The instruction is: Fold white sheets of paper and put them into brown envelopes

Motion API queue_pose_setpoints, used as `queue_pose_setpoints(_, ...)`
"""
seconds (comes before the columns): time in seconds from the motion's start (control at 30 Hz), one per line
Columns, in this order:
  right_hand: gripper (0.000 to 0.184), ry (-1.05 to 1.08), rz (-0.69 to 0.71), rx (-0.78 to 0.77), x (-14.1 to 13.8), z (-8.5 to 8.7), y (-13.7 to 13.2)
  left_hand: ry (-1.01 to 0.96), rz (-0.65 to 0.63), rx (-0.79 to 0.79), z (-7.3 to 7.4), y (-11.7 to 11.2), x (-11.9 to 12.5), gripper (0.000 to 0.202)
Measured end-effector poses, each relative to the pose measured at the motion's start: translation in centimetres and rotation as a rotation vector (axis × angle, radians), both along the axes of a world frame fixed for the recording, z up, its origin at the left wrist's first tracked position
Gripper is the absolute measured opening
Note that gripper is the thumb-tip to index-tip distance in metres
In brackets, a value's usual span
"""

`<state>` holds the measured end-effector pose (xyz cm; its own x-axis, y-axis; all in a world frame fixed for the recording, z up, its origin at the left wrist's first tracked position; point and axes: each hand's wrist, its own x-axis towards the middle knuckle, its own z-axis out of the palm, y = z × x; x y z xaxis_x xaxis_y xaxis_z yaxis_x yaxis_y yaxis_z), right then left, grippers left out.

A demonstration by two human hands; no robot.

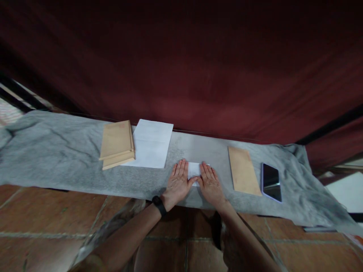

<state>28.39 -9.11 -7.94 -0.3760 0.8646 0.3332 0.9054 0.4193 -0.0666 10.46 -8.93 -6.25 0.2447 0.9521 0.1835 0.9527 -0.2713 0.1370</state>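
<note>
A small folded piece of white paper (pixel 194 170) lies flat on the grey cloth, partly covered by both palms. My left hand (pixel 178 182) presses on its left side with the fingers stretched out and pointing away from me. On the right side, my right hand (pixel 210 183) rests flat in the same manner. The two thumbs meet near the paper's lower middle. To the right of my right hand lies a single brown envelope (pixel 244 170). White sheets of paper (pixel 153 141) lie beyond my left hand, to its left.
A stack of brown envelopes (pixel 117 139) overlaps the left edge of the white sheets. At the right, a phone (pixel 271 182) lies on the grey cloth (pixel 70 151). A dark red curtain (pixel 198 83) hangs along the far edge, and tiled floor (pixel 42 215) shows in front.
</note>
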Motion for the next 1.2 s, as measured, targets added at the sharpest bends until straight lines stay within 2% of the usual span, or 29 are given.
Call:
queue_pose_setpoints(0.47,0.058,0.02,-0.141,0.049,2.1,-0.4,-0.4,0.02,0.016,0.005,-0.1,-0.1,-0.1,0.083)
queue_pose_setpoints(0.6,0.059,0.097,-0.195,0.047,1.8,0.3,-0.2,0.031,0.023,0.0,0.1,0.0,0.1,0.082)
queue_pose_setpoints(0.73,0.062,0.216,-0.075,0.028,0.1,1.4,-0.5,0.045,0.026,-0.027,0.4,-0.1,0.1,0.081)
queue_pose_setpoints(0.87,0.064,0.267,0.06,-0.042,-2.0,1.2,-1.7,0.074,-0.002,-0.049,0.4,0.0,-0.2,0.072)
queue_pose_setpoints(1.03,0.062,0.194,0.027,-0.046,-2.9,0.2,-2.4,0.068,0.01,-0.048,-0.3,0.1,-0.3,0.067)
queue_pose_setpoints(1.2,0.059,0.092,-0.026,-0.009,-2.6,0.2,-2.3,0.055,0.028,-0.028,-0.2,0.1,-0.3,0.066)
